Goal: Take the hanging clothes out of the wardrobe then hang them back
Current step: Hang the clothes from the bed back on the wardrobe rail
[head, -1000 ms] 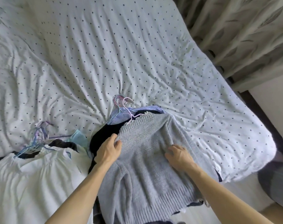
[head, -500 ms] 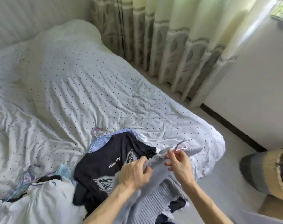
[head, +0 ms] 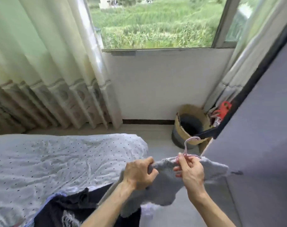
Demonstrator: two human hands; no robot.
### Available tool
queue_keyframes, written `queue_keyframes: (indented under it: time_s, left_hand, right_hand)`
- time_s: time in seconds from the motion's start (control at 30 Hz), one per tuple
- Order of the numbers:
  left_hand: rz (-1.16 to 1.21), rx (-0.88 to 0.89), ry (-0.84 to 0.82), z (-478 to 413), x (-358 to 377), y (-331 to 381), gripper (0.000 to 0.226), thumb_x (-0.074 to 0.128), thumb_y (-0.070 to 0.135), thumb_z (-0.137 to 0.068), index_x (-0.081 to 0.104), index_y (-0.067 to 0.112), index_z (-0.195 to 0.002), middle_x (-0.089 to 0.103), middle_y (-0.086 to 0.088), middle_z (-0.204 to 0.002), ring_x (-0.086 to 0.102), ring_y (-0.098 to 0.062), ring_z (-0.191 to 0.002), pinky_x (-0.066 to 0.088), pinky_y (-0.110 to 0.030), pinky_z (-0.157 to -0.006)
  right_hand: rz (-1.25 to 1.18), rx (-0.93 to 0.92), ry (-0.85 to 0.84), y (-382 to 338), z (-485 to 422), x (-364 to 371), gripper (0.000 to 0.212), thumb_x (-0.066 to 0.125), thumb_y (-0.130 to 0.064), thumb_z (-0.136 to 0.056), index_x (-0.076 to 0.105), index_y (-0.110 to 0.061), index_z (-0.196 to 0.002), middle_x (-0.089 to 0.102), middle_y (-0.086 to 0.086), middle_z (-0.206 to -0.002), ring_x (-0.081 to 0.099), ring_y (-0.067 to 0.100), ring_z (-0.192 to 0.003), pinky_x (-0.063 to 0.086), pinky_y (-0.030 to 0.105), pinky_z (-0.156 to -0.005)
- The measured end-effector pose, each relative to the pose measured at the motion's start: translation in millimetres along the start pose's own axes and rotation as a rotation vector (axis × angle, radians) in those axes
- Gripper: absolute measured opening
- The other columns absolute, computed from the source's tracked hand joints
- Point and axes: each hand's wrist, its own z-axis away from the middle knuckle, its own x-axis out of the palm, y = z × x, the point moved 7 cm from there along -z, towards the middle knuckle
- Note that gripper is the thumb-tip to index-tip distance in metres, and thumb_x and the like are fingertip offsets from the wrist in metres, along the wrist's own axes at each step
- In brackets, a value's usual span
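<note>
A grey knitted sweater [head: 164, 190] on a pale pink hanger [head: 188, 145] is held up in the air over the bed's corner. My left hand [head: 137, 174] grips the sweater's left shoulder. My right hand [head: 188, 171] pinches the hanger at its neck, just below the hook. The hook points up and to the right, close to the grey wardrobe door [head: 262, 145]. A black printed T-shirt [head: 70, 208] lies on the bed below my left forearm.
The bed with a dotted white sheet [head: 57, 161] fills the left. A woven basket [head: 188, 125] stands on the floor by the wall under the window [head: 155, 22]. Curtains [head: 41, 71] hang at the left. Red items [head: 223, 108] sit behind the door edge.
The sweater has been lifted off the bed pile and carried right toward the wardrobe door. My view has swung up from the bed to the window and basket.
</note>
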Motion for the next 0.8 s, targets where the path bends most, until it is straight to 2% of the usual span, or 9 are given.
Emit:
queue_keyframes:
  time_s: [0.13, 0.23, 0.3, 0.4, 0.47, 0.53, 0.6, 0.7, 0.8]
  left_hand:
    - [0.035, 0.134, -0.071, -35, 25, 85, 0.022, 0.054, 0.041, -0.080, 0.056, 0.021, -0.088, 0.068, 0.000, -0.083, 0.062, -0.024, -0.077, 0.044, -0.032, -0.064]
    - [0.083, 0.170, -0.263, -57, 51, 138, 0.023, 0.058, 0.044, -0.078, 0.055, 0.024, -0.090, 0.068, 0.006, -0.084, 0.061, -0.021, -0.079, 0.047, -0.031, -0.066]
    - [0.194, 0.157, -0.421, -70, 64, 169, 0.023, 0.064, 0.043, -0.075, 0.058, 0.029, -0.091, 0.067, 0.012, -0.086, 0.063, -0.014, -0.082, 0.052, -0.032, -0.071]
    - [0.453, 0.231, -0.511, -91, 53, 227, 0.023, 0.072, 0.036, -0.080, 0.066, 0.032, -0.102, 0.068, 0.014, -0.101, 0.065, -0.004, -0.092, 0.055, -0.031, -0.086]
    - [0.622, 0.319, -0.575, -105, 31, 276, 0.027, 0.069, 0.035, -0.087, 0.068, 0.028, -0.112, 0.070, 0.013, -0.109, 0.065, -0.002, -0.100, 0.053, -0.027, -0.091]
    - [0.702, 0.424, -0.649, -116, 12, 328, 0.028, 0.061, 0.042, -0.091, 0.071, 0.029, -0.114, 0.071, 0.016, -0.112, 0.064, 0.001, -0.105, 0.050, -0.017, -0.089]
    - [0.668, 0.503, -0.719, -124, 4, 373, 0.029, 0.054, 0.046, -0.097, 0.074, 0.030, -0.108, 0.072, 0.018, -0.106, 0.063, 0.002, -0.102, 0.048, -0.015, -0.084]
    - [0.482, 0.630, -0.775, -131, 17, 425, 0.032, 0.055, 0.052, -0.090, 0.076, 0.030, -0.097, 0.073, 0.011, -0.096, 0.066, -0.008, -0.094, 0.050, -0.026, -0.083]
    - [0.439, 0.699, -0.910, -132, 42, 458, 0.016, 0.065, 0.034, -0.092, 0.067, 0.022, -0.103, 0.076, 0.002, -0.092, 0.066, -0.014, -0.084, 0.049, -0.029, -0.078]
  right_hand:
    - [-0.027, -0.045, 0.139, -18, -11, -90, 0.015, 0.066, -0.017, -0.095, 0.062, -0.007, -0.085, 0.068, 0.004, -0.067, 0.061, 0.012, -0.054, 0.054, 0.026, -0.050]
    - [-0.026, -0.085, 0.213, -28, -23, -144, 0.013, 0.066, -0.015, -0.094, 0.062, -0.008, -0.084, 0.067, 0.002, -0.063, 0.060, 0.011, -0.054, 0.051, 0.029, -0.052]
    - [-0.027, -0.093, 0.272, -33, -32, -176, 0.013, 0.068, -0.013, -0.092, 0.061, -0.011, -0.081, 0.067, 0.003, -0.061, 0.059, 0.014, -0.053, 0.049, 0.033, -0.055]
    - [0.008, -0.095, 0.343, -40, -44, -217, 0.013, 0.070, -0.012, -0.088, 0.059, -0.012, -0.081, 0.067, 0.002, -0.060, 0.060, 0.016, -0.054, 0.050, 0.036, -0.060]
    - [0.055, -0.081, 0.367, -44, -51, -240, 0.013, 0.071, -0.011, -0.086, 0.059, -0.012, -0.081, 0.067, 0.000, -0.059, 0.061, 0.014, -0.053, 0.049, 0.036, -0.061]
    - [0.077, -0.053, 0.379, -46, -58, -260, 0.014, 0.071, -0.017, -0.079, 0.058, -0.012, -0.080, 0.066, -0.001, -0.059, 0.060, 0.013, -0.053, 0.048, 0.036, -0.062]
    - [0.136, -0.037, 0.430, -47, -64, -280, 0.019, 0.065, -0.030, -0.067, 0.057, -0.015, -0.075, 0.067, 0.000, -0.059, 0.059, 0.015, -0.056, 0.051, 0.041, -0.066]
    - [0.256, -0.011, 0.513, -50, -65, -312, 0.024, 0.058, -0.041, -0.058, 0.055, -0.019, -0.067, 0.068, -0.002, -0.059, 0.059, 0.016, -0.059, 0.053, 0.039, -0.071]
    - [0.374, 0.070, 0.544, -54, -59, -338, 0.027, 0.054, -0.042, -0.060, 0.055, -0.017, -0.070, 0.067, 0.000, -0.061, 0.060, 0.019, -0.062, 0.050, 0.037, -0.069]
